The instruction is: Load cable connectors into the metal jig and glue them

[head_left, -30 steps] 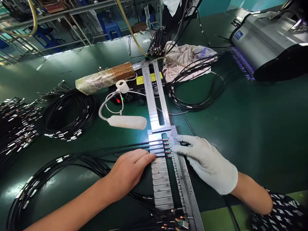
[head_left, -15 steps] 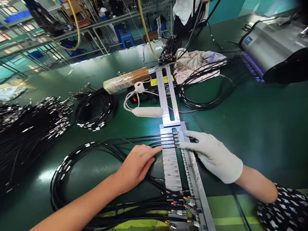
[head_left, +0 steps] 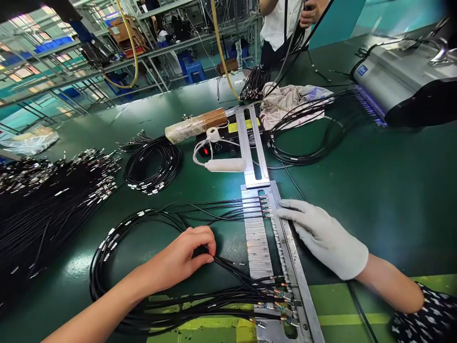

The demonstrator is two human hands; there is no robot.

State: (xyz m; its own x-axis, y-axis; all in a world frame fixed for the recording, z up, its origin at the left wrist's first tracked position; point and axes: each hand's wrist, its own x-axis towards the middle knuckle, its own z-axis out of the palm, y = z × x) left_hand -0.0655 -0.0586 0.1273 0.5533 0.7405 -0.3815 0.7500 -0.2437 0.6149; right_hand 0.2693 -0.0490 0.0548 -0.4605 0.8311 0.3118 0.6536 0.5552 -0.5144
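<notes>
Cable work at a slotted metal jig on a green bench.
Far left lies a heap of black cables, with a coil beyond it. The bare left hand pinches one black cable between thumb and fingertips, just left of the jig. Several cable ends sit in the jig's upper slots. The gloved right hand rests flat and spread on the jig's right rail, fingertips just beside those ends.

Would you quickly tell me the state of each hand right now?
Left hand: bare, closed, pinching a thin black cable.
Right hand: white-gloved, open, laid flat on the long grey metal rail.
</notes>
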